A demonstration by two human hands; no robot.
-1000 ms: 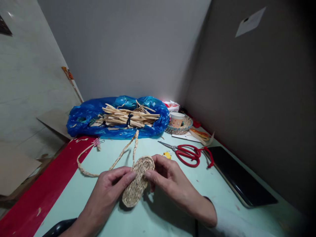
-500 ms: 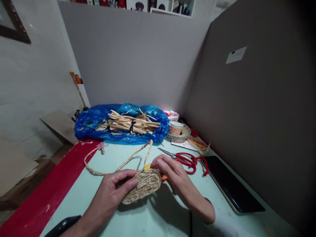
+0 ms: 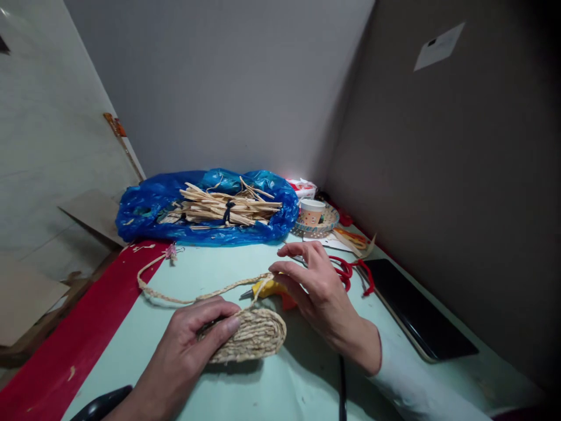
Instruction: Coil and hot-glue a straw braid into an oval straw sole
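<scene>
My left hand (image 3: 197,330) is closed on a flat oval mat of braided straw (image 3: 254,339), holding it near the table's front edge. A long braided straw tail (image 3: 175,297) runs from the mat in a loop to the left, ending at a pink clip (image 3: 170,252). My right hand (image 3: 311,286) hovers with fingers spread over a yellow glue gun (image 3: 267,289) that lies on the table with its tip pointing left. The fingers touch or nearly touch the gun, gripping nothing.
A blue plastic bag (image 3: 144,213) with a tied bundle of straw strips (image 3: 223,207) lies at the back. Red-handled scissors (image 3: 350,270), a dark phone (image 3: 416,313), a paper cup in a small woven tray (image 3: 313,213) sit right. A black cord (image 3: 342,386) runs forward. Red strip (image 3: 79,345) edges the table.
My right hand let go of the mat and moved back and right, above the glue gun. The mat now lies flatter under my left hand. The head camera shifted.
</scene>
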